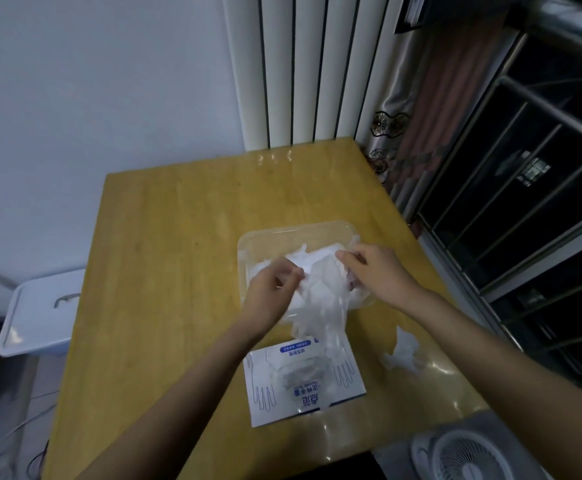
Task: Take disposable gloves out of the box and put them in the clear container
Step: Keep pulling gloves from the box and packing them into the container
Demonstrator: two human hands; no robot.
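Head camera: the left hand point(272, 287) and right hand point(378, 271) both pinch a crumpled wad of gloves point(320, 296) low over the clear container point(293, 231), and the wad's tail trails across the near rim toward the box point(303, 381) on the table point(178, 254). The danger, I reckon, is that slippery film sliding out over the rim, or clinging to the fingers on release and dragging other gloves along. Count: one box, one container, one loose glove clump point(404, 351) lying right of the box, two hands; the gloves in the wad are too bunched to count.
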